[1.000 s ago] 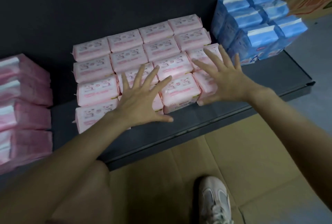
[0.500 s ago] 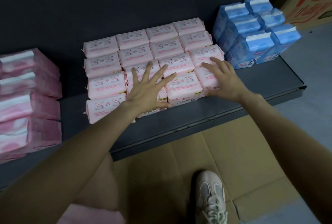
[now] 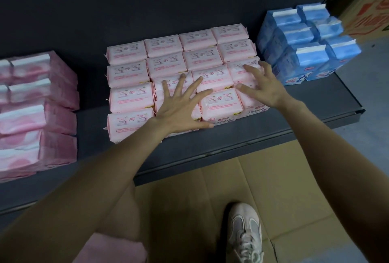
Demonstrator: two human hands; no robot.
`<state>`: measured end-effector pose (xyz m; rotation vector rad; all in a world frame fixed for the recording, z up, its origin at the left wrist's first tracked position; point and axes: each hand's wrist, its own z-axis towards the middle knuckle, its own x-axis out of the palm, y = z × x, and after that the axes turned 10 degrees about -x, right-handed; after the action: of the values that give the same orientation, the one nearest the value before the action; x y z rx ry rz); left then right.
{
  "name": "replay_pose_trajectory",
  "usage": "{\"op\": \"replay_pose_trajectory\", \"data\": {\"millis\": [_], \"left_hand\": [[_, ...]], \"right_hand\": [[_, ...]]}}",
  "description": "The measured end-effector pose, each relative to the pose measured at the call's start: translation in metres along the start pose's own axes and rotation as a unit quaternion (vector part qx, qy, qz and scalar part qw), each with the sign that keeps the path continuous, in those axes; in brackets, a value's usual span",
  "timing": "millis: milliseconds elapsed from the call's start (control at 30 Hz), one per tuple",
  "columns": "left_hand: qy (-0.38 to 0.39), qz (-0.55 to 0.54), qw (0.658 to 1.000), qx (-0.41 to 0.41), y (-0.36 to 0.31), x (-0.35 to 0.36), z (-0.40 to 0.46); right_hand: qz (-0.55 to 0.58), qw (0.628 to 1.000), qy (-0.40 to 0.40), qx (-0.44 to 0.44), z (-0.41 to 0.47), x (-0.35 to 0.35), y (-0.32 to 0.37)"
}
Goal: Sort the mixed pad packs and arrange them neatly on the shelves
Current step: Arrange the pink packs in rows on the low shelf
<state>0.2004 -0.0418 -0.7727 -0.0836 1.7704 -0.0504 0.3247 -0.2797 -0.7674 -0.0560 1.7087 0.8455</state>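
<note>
Several light pink pad packs (image 3: 164,45) lie in a tight block of rows on the dark shelf (image 3: 273,134). My left hand (image 3: 179,106) lies flat, fingers spread, on the front packs of the second column. My right hand (image 3: 261,85) rests with spread, slightly bent fingers on the front packs of the rightmost column. Neither hand grips a pack. Darker pink packs (image 3: 37,111) are stacked at the shelf's left end. Blue packs (image 3: 303,45) stand in rows at the right end.
Flattened cardboard (image 3: 273,189) covers the floor below the shelf edge, with my shoe (image 3: 244,233) on it. A printed cardboard box (image 3: 370,5) stands at the far right behind the blue packs. Bare shelf strips separate the three groups.
Both hands have come down from hovering onto the front pink packs and stay there. The view has shifted a little, so the packs sit further right.
</note>
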Motion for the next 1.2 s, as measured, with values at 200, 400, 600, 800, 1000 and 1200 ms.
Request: {"op": "replay_pose_trajectory", "data": {"millis": [200,400,600,800,1000,1200], "left_hand": [[0.001,-0.005,1.0,0.006,0.003,-0.006,-0.003],[0.021,0.042,0.998,-0.041,0.045,-0.026,-0.053],[0.102,0.041,0.986,-0.124,0.085,-0.012,-0.085],[0.036,0.024,0.992,-0.12,0.087,-0.004,-0.074],[0.052,0.026,0.99,-0.125,0.088,-0.002,-0.07],[0.099,0.059,0.987,-0.115,0.081,-0.02,-0.072]], "right_hand": [[-0.038,0.999,0.039,0.002,0.001,-0.004,-0.004],[-0.138,0.985,0.072,-0.07,-0.026,0.009,0.03],[-0.275,0.945,0.124,-0.131,-0.043,0.046,0.066],[-0.289,0.943,0.122,-0.109,-0.036,0.052,0.071],[-0.305,0.937,0.143,-0.095,-0.035,0.047,0.082],[-0.373,0.914,0.141,-0.077,-0.058,0.024,0.104]]}}
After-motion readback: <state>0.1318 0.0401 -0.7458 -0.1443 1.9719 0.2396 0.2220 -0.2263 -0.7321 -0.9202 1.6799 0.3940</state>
